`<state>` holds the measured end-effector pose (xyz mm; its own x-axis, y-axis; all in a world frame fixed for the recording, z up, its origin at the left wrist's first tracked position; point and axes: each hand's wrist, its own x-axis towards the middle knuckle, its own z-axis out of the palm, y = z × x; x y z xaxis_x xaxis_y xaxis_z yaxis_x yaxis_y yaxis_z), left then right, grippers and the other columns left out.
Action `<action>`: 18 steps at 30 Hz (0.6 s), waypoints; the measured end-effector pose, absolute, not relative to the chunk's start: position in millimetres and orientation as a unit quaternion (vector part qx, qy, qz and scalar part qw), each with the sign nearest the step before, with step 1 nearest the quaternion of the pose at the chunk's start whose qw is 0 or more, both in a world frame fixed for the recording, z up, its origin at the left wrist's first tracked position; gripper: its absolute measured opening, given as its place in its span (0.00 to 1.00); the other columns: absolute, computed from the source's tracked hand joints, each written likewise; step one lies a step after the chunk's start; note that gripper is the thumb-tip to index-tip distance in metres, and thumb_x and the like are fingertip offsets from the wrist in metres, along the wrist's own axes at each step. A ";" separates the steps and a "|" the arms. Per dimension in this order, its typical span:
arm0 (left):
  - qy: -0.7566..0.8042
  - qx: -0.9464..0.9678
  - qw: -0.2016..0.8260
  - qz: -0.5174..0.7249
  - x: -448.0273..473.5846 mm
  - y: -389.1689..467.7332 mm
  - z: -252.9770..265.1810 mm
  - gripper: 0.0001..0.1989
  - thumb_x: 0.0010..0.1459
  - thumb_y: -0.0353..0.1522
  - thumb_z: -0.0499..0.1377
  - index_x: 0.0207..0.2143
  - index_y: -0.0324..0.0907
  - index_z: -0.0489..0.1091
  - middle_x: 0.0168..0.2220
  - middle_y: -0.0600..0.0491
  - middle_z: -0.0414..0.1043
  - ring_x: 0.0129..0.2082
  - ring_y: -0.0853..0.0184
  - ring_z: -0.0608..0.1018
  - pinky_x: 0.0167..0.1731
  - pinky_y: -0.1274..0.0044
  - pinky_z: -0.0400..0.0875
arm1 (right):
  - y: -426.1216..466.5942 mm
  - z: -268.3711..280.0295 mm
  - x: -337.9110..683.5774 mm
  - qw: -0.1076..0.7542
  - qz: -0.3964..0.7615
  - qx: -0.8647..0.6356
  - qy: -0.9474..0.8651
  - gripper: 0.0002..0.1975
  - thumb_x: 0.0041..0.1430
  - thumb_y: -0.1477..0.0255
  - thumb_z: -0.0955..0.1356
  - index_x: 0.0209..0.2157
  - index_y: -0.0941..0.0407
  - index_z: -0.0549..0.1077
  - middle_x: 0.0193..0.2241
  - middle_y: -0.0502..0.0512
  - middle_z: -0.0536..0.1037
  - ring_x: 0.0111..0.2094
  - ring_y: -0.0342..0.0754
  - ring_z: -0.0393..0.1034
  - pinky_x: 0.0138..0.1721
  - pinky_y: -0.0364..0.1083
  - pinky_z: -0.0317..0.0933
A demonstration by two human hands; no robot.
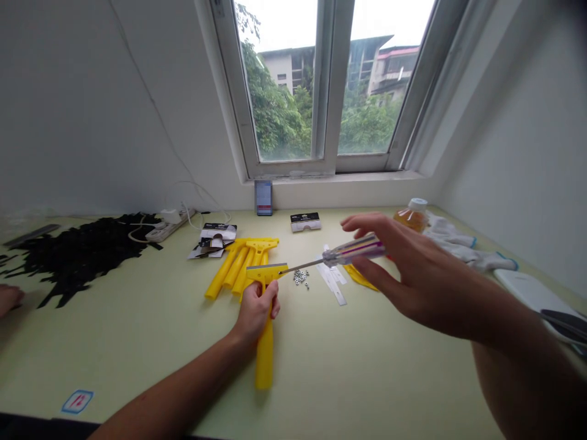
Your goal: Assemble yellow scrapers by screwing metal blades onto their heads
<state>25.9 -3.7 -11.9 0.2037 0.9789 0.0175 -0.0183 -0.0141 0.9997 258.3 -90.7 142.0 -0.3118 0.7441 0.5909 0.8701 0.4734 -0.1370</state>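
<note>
My left hand [257,311] is wrapped round the neck of a yellow scraper [265,360], whose handle points toward me. A grey blade edge [268,267] runs along the top of its head. In my right hand [413,269] is a screwdriver [353,250] with a clear handle, thumb below it and fingers above. Its thin shaft slants left, and the tip meets the right end of the scraper's head. Just right of the head lie several small screws and nuts [300,278]. Behind my left hand, several more yellow scrapers [236,269] lie in a group.
White strips [337,287] and yellow pieces [360,278] lie under the screwdriver. Black strips [96,247] are heaped at left, near a power strip [170,226]. Packaging cards [306,222], a phone [263,198], a bottle [413,215] and gloves [477,253] stand or lie farther back. Another person's hand [9,298] shows at left.
</note>
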 end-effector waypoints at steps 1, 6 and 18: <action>0.438 0.545 0.548 0.458 25.9 -3.6 -11.5 0.17 0.56 0.40 0.59 0.23 0.42 0.56 0.12 0.61 0.57 0.12 0.77 0.60 0.15 0.82 0.53 | -90.3 141.9 258.7 0.294 -0.086 -0.488 -0.817 0.15 0.63 0.65 0.64 0.50 0.52 0.66 0.43 0.57 0.76 0.40 0.52 0.73 0.41 0.48 0.65; 0.429 0.539 0.561 0.459 27.2 -4.5 -10.5 0.17 0.55 0.40 0.59 0.23 0.42 0.56 0.13 0.62 0.57 0.12 0.77 0.60 0.14 0.82 0.52 | -86.6 141.6 261.7 0.320 -0.148 -0.533 -0.769 0.14 0.62 0.60 0.64 0.43 0.55 0.69 0.31 0.55 0.77 0.31 0.53 0.73 0.36 0.50 0.65; 0.414 0.522 0.571 0.479 26.1 1.3 -18.1 0.17 0.55 0.41 0.60 0.24 0.42 0.56 0.17 0.62 0.57 0.11 0.77 0.62 0.13 0.82 0.52 | -87.3 137.7 264.1 0.277 -0.108 -0.484 -0.823 0.17 0.62 0.63 0.64 0.52 0.51 0.67 0.42 0.56 0.77 0.38 0.53 0.74 0.38 0.49 0.65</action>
